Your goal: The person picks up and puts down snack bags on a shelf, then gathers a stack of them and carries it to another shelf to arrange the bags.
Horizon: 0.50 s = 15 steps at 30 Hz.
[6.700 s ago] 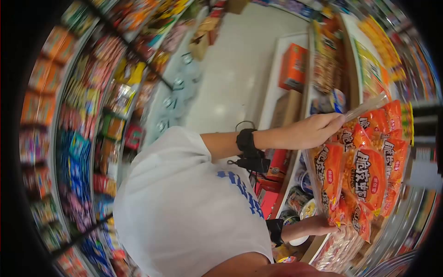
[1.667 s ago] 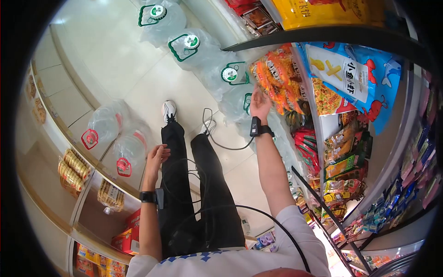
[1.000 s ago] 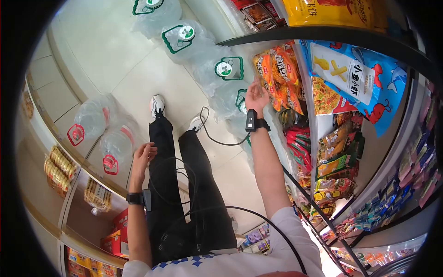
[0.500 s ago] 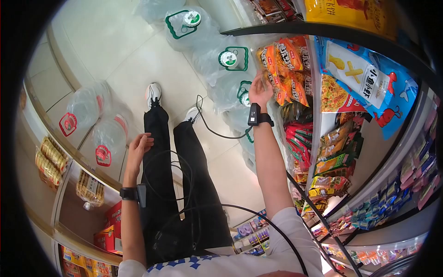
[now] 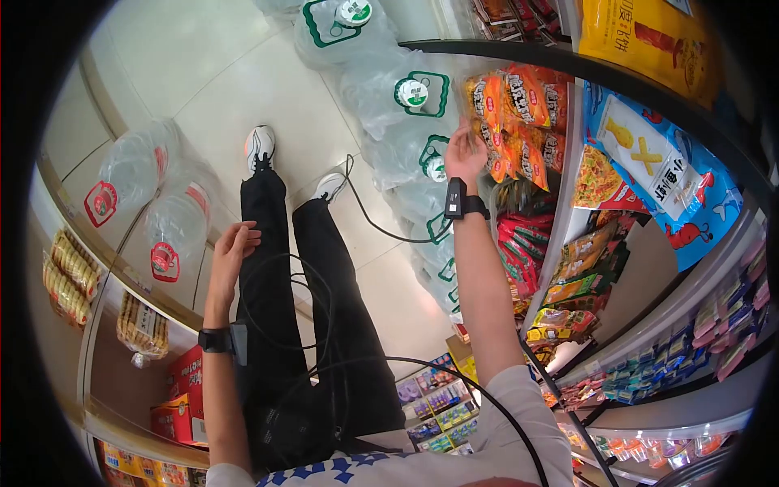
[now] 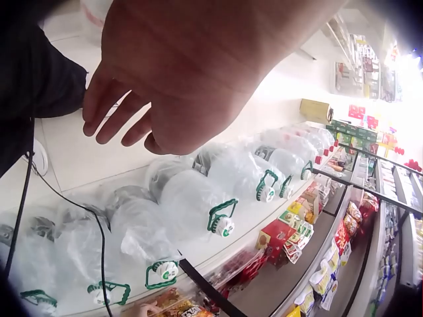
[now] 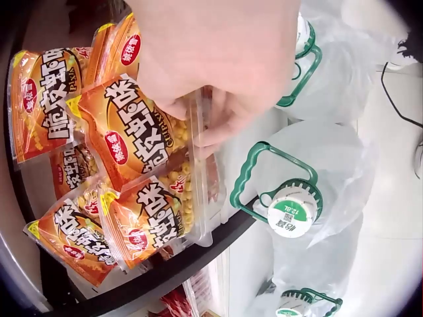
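My right hand (image 5: 466,158) reaches to the low shelf on the right and pinches the near wall of a clear plastic bin (image 7: 197,132). In the right wrist view, the thumb lies on the bags' side of that wall and the fingers on the outer side. Several orange snack bags (image 7: 119,139) of yellow crunchy pieces fill the bin, which sits inside the shelf's dark curved rim (image 7: 158,281). My left hand (image 5: 235,247) hangs beside the left leg with relaxed fingers and holds nothing; the left wrist view shows it above the floor.
Large water jugs with green handles (image 5: 422,93) line the shelf's foot. Two red-handled jugs (image 5: 166,260) stand at left, beside a shelf with packed biscuits (image 5: 142,325). A blue snack bag (image 5: 665,170) lies on the right shelf. A black cable (image 5: 398,235) loops between the legs and right wrist.
Earlier, both hands held a clear bin of orange bags up high; now such a bin is on the low shelf. The left hand has dropped to the side. Lately the view shifts slightly.
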### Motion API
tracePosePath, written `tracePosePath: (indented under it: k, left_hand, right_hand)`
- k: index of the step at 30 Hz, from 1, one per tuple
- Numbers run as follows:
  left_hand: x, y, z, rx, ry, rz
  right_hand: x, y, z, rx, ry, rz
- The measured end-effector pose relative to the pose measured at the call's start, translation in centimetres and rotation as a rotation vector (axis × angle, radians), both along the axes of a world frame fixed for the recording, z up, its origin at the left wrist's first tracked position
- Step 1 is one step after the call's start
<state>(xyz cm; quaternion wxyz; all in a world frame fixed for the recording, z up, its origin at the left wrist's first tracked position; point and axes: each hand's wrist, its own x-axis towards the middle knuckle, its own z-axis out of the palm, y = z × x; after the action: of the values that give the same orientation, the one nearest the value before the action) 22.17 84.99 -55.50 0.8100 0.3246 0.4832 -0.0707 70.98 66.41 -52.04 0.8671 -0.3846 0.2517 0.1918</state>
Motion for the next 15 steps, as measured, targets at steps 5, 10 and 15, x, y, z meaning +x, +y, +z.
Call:
tracePosePath:
  k: [5,10,15]
  left_hand:
    - [0.0,0.1,-0.1,-0.028,0.0,0.027]
    - [0.3,0.4,0.4,-0.03,0.007,0.018]
    - [0.6,0.1,0.5,-0.03,-0.004,0.014]
  right_hand:
    - [0.7,0.2,-0.5,0.007,0.015,-0.04]
    - [1.7,0.2,-1.2,0.023,0.011,-0.054]
    - [0.6,0.6,-1.4,0.063,-0.035,-0.049]
